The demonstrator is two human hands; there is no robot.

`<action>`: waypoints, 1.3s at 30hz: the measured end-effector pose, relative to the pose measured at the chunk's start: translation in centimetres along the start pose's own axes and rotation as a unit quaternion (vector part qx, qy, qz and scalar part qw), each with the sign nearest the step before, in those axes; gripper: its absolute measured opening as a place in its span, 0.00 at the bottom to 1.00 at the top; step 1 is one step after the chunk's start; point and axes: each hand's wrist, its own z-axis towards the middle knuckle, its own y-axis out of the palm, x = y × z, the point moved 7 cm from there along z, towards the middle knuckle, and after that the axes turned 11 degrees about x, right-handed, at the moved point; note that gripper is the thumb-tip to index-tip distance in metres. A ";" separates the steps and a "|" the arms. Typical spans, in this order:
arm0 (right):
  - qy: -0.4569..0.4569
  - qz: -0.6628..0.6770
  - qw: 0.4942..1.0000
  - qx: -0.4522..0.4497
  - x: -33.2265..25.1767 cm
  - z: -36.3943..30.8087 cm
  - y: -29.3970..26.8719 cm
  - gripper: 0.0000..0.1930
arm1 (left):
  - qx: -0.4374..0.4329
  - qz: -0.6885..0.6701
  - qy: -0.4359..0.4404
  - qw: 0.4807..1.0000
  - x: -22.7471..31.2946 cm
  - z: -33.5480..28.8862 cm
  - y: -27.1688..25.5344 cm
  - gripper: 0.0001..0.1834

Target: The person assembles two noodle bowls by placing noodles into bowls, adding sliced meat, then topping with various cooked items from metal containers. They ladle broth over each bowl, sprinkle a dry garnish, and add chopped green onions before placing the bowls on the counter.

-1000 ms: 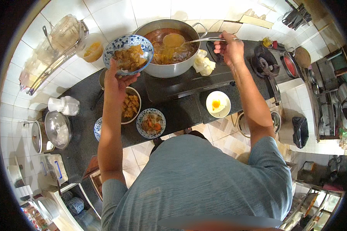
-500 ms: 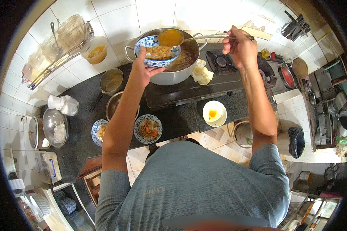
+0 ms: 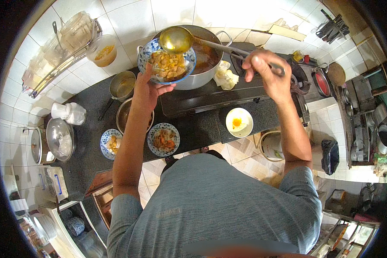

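Note:
My left hand [image 3: 147,88] grips a blue-and-white patterned bowl [image 3: 190,64] by its near rim, thumb over the edge. Chunks of yellowish-brown food [image 3: 170,69] lie in it. My right hand [image 3: 268,73] is closed round the handle of a metal ladle [image 3: 176,39], whose shiny, yellowish cup hangs over the bowl's far side. How much liquid the cup holds I cannot tell. Below both stands a large metal pot [image 3: 198,81] of brown broth, partly hidden by the bowl and ladle.
A crumpled pale cloth [image 3: 225,76] lies beside the pot, near a gas burner [image 3: 245,64]. Nearer me are a white bowl [image 3: 241,131] with something yellow and two patterned bowls of food [image 3: 163,150]. A saucepan [image 3: 122,84] stands left, under a wall rack [image 3: 64,71].
My left hand has drawn the bowl left and slightly toward me. The ladle's cup, earlier showing orange-brown broth, has shifted left with it and now looks yellowish and shiny.

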 end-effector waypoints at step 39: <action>0.197 0.098 0.946 0.239 5.3 1.9 -3.1 0.15 | 0.058 -0.010 0.004 0.998 1.6 1.9 -0.6 0.40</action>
